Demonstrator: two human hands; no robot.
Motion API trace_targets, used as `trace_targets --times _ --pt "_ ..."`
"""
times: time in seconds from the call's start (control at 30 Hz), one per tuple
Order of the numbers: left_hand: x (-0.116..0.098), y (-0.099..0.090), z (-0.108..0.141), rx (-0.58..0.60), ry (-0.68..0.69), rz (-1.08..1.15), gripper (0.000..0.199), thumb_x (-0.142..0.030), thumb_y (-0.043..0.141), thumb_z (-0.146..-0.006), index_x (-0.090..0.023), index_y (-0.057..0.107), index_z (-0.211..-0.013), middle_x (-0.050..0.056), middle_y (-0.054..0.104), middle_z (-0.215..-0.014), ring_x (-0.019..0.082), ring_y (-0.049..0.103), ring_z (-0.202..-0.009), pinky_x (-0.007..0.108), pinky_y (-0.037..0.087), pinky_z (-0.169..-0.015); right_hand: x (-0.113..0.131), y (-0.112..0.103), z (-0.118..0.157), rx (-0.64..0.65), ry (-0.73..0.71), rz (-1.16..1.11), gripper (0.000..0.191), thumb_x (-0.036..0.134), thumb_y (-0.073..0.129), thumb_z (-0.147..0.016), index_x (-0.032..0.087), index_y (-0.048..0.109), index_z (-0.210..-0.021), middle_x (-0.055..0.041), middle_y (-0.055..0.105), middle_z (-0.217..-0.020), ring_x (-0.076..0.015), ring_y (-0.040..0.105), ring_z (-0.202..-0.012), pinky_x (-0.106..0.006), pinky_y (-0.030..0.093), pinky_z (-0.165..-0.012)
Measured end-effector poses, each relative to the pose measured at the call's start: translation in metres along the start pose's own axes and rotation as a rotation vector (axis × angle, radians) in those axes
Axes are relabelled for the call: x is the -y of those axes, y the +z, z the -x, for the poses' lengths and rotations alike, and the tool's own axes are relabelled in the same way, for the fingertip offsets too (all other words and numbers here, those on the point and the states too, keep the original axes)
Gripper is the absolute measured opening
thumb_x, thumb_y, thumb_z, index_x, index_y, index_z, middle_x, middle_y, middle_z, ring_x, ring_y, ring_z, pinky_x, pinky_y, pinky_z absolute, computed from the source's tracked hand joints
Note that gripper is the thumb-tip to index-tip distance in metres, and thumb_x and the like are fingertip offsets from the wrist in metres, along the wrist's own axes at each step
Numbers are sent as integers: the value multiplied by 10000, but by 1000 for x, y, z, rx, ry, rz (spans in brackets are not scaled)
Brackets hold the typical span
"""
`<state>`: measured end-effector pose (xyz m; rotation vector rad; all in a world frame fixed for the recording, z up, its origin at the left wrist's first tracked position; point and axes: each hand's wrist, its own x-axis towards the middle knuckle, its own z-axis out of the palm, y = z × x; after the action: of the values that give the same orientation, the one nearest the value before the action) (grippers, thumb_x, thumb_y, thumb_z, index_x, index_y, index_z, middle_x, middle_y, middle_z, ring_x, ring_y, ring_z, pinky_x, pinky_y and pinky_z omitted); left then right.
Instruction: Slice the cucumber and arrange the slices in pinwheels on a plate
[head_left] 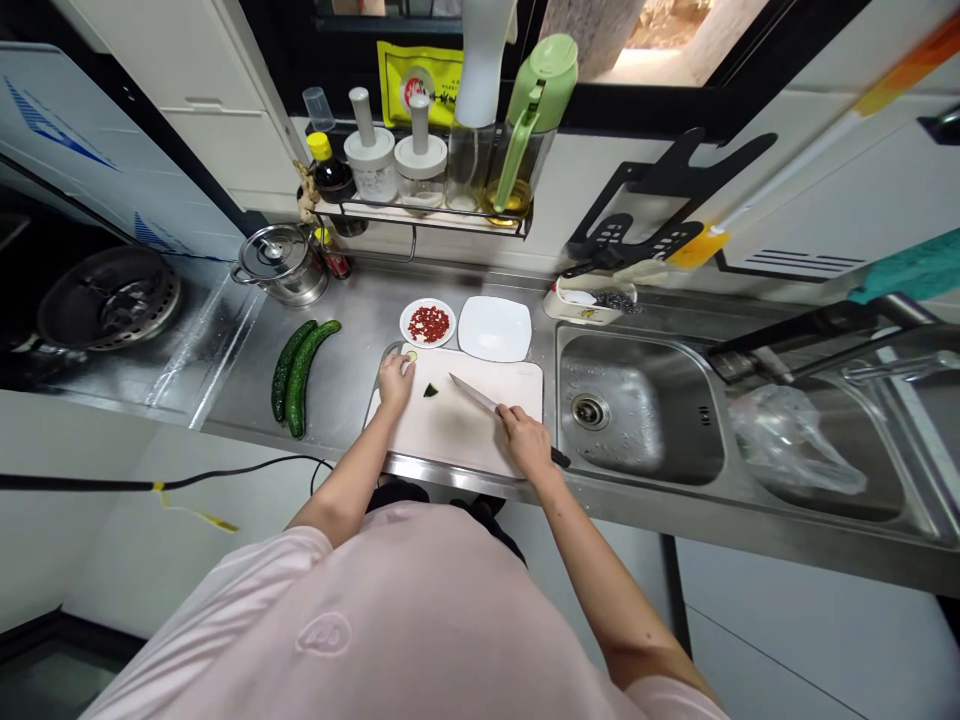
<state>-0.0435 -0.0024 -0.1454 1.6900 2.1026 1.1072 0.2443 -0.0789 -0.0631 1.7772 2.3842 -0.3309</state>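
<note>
My right hand (526, 440) is closed around the black handle of a kitchen knife (474, 394). Its blade points left and away from me, over the white cutting board (450, 440). On the board's left side is my left hand (394, 380), fingers curled together; whether something small is pinched in them is hard to make out. Just beyond its fingertips lies a small pale round slice (411, 355), perhaps cucumber. A small dark green cucumber piece (430, 390) rests on the board between my left hand and the knife tip. Two whole cucumbers (301, 380) lie together left of the board.
Behind the board stand a white plate of chopped red pieces (430, 323) and a white square plate (495, 328). A steel sink (637, 400) is on the right. A lidded pot (281, 262) and a pan (109, 297) are on the left. Bottles and jars fill a wall rack (427, 218).
</note>
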Motion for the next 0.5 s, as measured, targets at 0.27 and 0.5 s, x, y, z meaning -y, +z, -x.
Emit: trace_targets --times 0.27,0.5 --pt "-23 -17 51 63 76 90 164 -269 529 -858 -185 637 -948 76 640 -948 179 592 -875 305 478 -778 4 1 3 34 33 -23 370 288 264 -976 269 443 -1299 -67 564 -1095 -172 596 -791 -255 374 -647" --pt "-27 -13 66 82 112 126 168 -278 510 -880 -192 633 -956 76 632 -948 172 592 -904 294 484 -751 12 1 -1 44 53 -108 390 340 229 -986 245 449 -1295 -74 575 -1123 -190 609 -831 -279 404 -703"
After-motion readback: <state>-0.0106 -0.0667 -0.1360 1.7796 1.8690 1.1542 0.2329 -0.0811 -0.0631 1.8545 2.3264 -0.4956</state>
